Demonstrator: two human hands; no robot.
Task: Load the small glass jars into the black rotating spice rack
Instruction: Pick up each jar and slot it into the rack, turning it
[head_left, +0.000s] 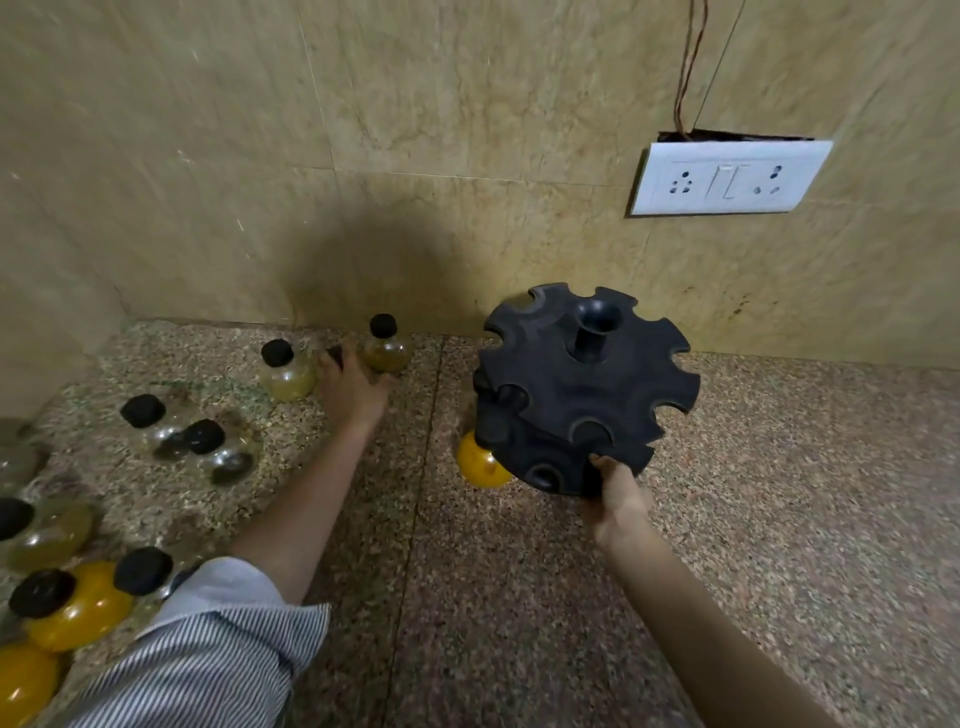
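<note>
The black rotating spice rack (582, 389) stands on the granite counter right of centre, slightly tilted, with notched slots around its rim. A yellow-filled jar (480, 462) sits low at its left side, partly hidden. My right hand (618, 491) grips the rack's near lower edge. My left hand (350, 384) reaches far to the back, fingers closed around a jar whose black lid (335, 356) just shows. Round glass jars with black lids stand beside it: one at the left (285, 371) and one at the right (385, 345).
Several more black-lidded jars, clear, olive and yellow, crowd the counter's left side (83, 597). The tiled wall runs along the back, with a white socket plate (727, 176) and hanging wires above the rack. Granite counter (779, 519) extends to the right.
</note>
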